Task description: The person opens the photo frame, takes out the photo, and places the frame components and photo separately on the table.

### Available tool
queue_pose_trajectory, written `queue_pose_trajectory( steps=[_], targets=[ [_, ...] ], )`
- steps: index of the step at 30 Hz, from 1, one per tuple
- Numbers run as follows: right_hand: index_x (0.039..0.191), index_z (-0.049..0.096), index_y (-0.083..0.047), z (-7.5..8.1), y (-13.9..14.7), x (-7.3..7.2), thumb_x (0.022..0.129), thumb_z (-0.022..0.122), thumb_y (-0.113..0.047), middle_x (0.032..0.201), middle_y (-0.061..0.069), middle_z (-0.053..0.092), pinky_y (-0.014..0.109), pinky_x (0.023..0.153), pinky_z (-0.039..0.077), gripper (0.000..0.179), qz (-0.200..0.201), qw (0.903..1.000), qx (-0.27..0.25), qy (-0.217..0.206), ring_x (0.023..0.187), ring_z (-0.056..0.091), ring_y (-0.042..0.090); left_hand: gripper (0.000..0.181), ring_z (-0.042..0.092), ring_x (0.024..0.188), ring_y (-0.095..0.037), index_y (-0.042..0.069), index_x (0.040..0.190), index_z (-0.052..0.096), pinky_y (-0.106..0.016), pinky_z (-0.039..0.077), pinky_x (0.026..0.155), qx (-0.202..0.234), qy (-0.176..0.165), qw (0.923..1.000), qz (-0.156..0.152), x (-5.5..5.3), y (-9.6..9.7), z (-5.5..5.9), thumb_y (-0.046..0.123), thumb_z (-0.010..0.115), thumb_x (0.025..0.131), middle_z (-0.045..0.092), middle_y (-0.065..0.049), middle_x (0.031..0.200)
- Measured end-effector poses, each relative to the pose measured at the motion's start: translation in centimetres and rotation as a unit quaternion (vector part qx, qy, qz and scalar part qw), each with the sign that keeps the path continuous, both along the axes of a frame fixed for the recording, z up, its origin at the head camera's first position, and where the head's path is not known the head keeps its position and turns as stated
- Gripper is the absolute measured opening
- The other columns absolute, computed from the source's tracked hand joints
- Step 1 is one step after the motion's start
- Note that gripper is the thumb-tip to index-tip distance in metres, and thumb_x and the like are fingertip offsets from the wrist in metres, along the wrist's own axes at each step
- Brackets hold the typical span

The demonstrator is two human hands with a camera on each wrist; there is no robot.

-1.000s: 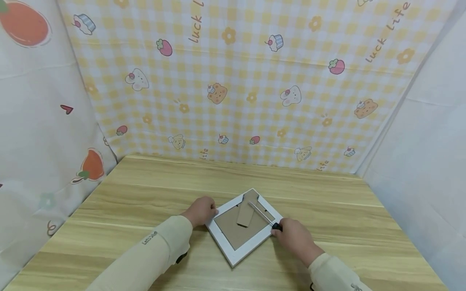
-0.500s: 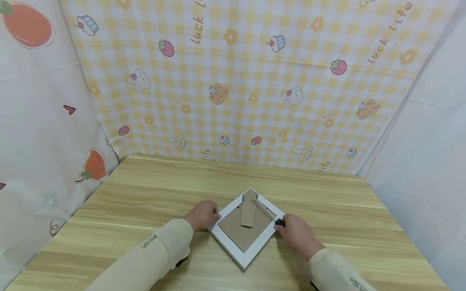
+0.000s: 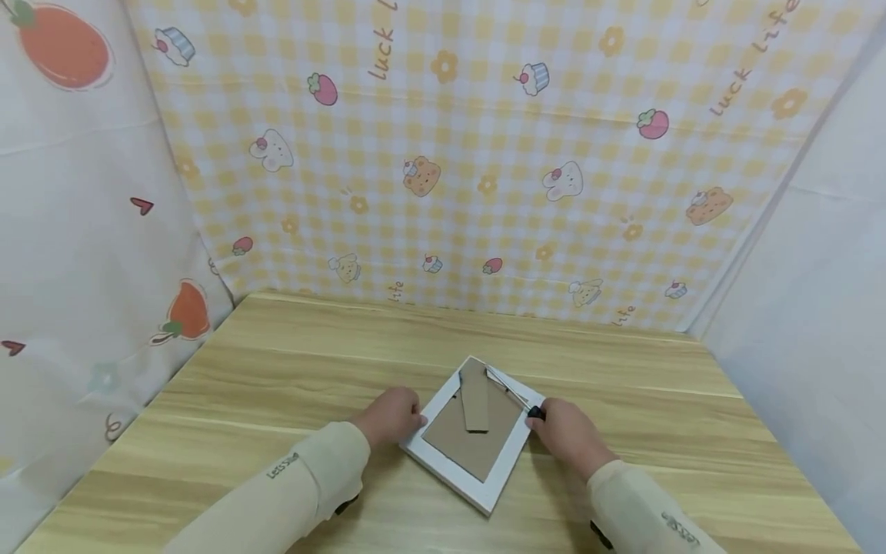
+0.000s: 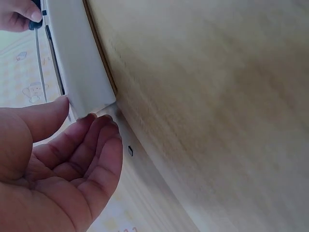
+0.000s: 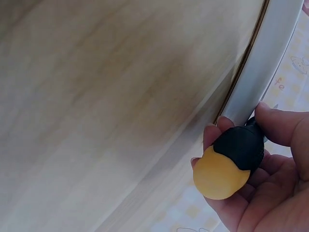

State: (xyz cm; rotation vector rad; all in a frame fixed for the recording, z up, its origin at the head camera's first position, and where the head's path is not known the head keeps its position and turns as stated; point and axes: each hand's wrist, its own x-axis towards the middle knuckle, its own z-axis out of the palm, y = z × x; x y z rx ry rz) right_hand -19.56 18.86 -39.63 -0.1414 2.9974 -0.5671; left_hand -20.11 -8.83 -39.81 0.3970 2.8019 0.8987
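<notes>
A white picture frame [image 3: 453,473] lies back side up on the table, one corner towards the person. Its brown backing board [image 3: 501,435] carries a brown stand flap [image 3: 475,400]. My left hand [image 3: 393,415] pinches the frame's left corner; in the left wrist view the thumb [image 4: 48,116] is on top and curled fingers are beneath. My right hand [image 3: 571,435] grips a screwdriver [image 5: 222,176] with a black and yellow handle, its thumb and fingertips also at the frame's right corner. The metal shaft [image 3: 511,391] crosses the border, its tip beside the flap's upper end.
The wood-grain table [image 3: 332,346] extends around the frame on all sides. A yellow checked cloth [image 3: 443,223] hangs behind it, with white cloths at left and right. A small dark diamond-shaped mark or piece [image 4: 130,151] shows beyond the left fingers.
The frame has turned counterclockwise, its near corner swinging right. Both hands have shifted slightly with it, and the screwdriver tip has gone from over the flap to its upper right edge.
</notes>
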Motion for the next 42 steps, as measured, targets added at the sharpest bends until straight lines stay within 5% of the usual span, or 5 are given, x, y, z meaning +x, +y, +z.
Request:
queue_pose_trajectory(
  steps=[9,25,33,42],
  targets=[
    [0.078,0.057,-0.004,-0.1,-0.1,-1.2,0.091,0.065,-0.021,0.068,0.003,0.052,0.032,0.057,0.037,0.023,0.007,0.9998,0.020,0.000,0.063,0.046,0.018,0.031,0.042,0.057,-0.012,0.006,0.063,0.050,-0.025,0.035,0.053,-0.019,0.003,0.9996,-0.021,1.3,0.2,1.0,0.008,0.067,0.088,0.044,0.001,0.059],
    [0.075,0.055,-0.007,-0.1,-0.2,-1.7,0.092,0.064,-0.021,0.065,0.002,0.049,0.030,0.055,0.034,0.024,0.009,0.9999,0.010,0.000,0.061,0.045,0.018,0.034,0.039,0.053,-0.011,0.007,0.060,0.048,-0.023,0.031,0.049,-0.010,-0.014,0.9990,-0.040,1.7,0.3,0.7,0.010,0.067,0.088,0.040,0.002,0.057],
    [0.071,0.053,-0.008,0.0,-0.3,0.5,0.091,0.066,-0.020,0.060,0.000,0.044,0.028,0.051,0.032,0.026,-0.009,0.9997,-0.023,0.001,0.056,0.041,0.016,0.029,0.041,0.056,-0.012,0.007,0.066,0.050,-0.025,0.034,0.051,-0.001,-0.012,0.9999,-0.003,0.0,0.4,0.3,0.011,0.062,0.092,0.044,0.001,0.060],
    [0.066,0.052,-0.012,-0.1,-1.0,3.2,0.085,0.072,-0.020,0.058,-0.004,0.044,0.029,0.048,0.033,0.029,0.033,0.9972,-0.006,0.067,0.053,0.040,0.013,0.034,0.037,0.054,-0.011,0.010,0.064,0.045,-0.024,0.032,0.050,0.016,-0.024,0.9995,0.010,-1.3,0.7,-0.3,0.013,0.062,0.093,0.040,0.002,0.058]
  ],
)
